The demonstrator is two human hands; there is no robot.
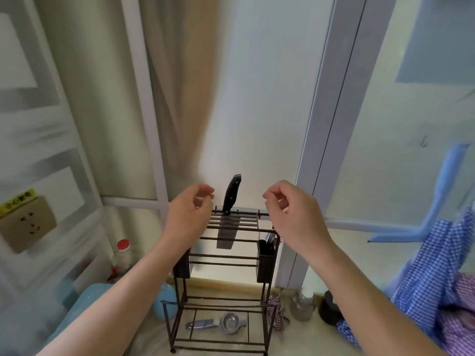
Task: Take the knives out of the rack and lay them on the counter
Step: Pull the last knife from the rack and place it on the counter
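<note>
1. You had both hands up at the top of the wire rack (226,255), and the one knife (229,209) in plain sight stood between them.
2. Its black handle rose above the top rail, tilted slightly right, with the broad blade hanging straight down through the slots. Long axis near vertical, so I judged the way out to be straight up.
3. Your left hand (186,214) was loosely curled, fingers (205,192) pinched on nothing, just beside the handle.
4. Your right hand (293,214) was also curled and empty, and stood farther off, so the left looked better placed.
5. A side holder (266,260) on the rack's right held dark items; I could not tell whether they were knives.
</note>
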